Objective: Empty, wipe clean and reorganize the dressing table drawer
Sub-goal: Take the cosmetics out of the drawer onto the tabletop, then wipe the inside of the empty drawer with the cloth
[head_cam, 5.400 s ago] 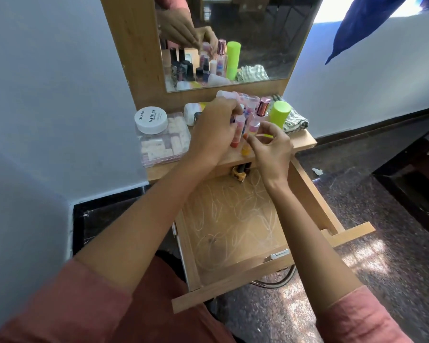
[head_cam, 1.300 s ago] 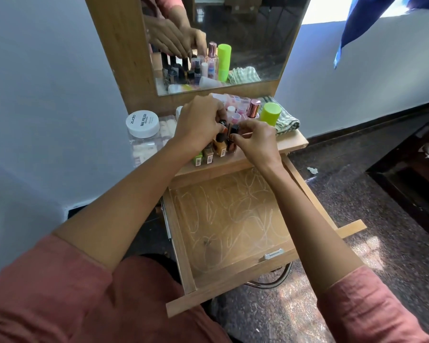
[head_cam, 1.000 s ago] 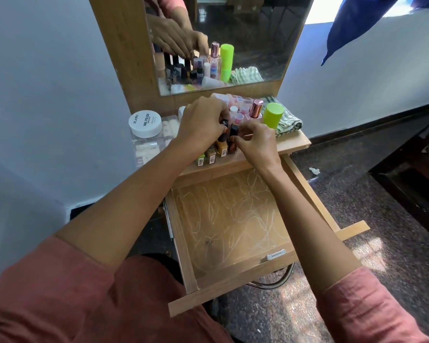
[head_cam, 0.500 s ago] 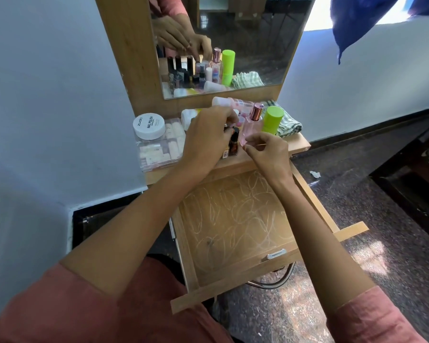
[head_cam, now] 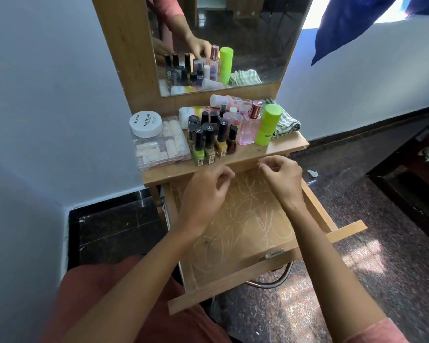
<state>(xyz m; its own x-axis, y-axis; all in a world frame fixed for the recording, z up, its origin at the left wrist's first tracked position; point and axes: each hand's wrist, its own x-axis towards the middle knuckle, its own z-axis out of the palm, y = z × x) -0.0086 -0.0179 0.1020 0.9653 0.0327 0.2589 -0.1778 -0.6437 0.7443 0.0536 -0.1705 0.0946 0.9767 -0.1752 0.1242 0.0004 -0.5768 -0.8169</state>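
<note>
The wooden drawer (head_cam: 233, 283) stands pulled out, with only pale scribble marks on its bottom. My left hand (head_cam: 206, 191) and my right hand (head_cam: 280, 179) hover over its back part, fingers loosely curled, holding nothing. On the dressing table top (head_cam: 280, 147) stand several nail polish bottles (head_cam: 209, 142) in a cluster, a pink perfume bottle (head_cam: 250, 127) and a lime green bottle (head_cam: 268, 125). A clear box of pads (head_cam: 159, 144) carries a white-lidded jar (head_cam: 146, 123). A folded green checked cloth (head_cam: 286, 125) lies at the right rear.
A mirror (head_cam: 228, 38) rises behind the tabletop and reflects the bottles. White tubes (head_cam: 223, 101) lie along its base. Blue wall is to the left, dark speckled floor to the right, a blue cloth (head_cam: 344, 23) hangs upper right. A scrap of paper (head_cam: 312, 173) lies on the floor.
Both hands have let go of the nail polish bottles and drawn back from the tabletop to above the drawer. The bottles now stand grouped on the table.
</note>
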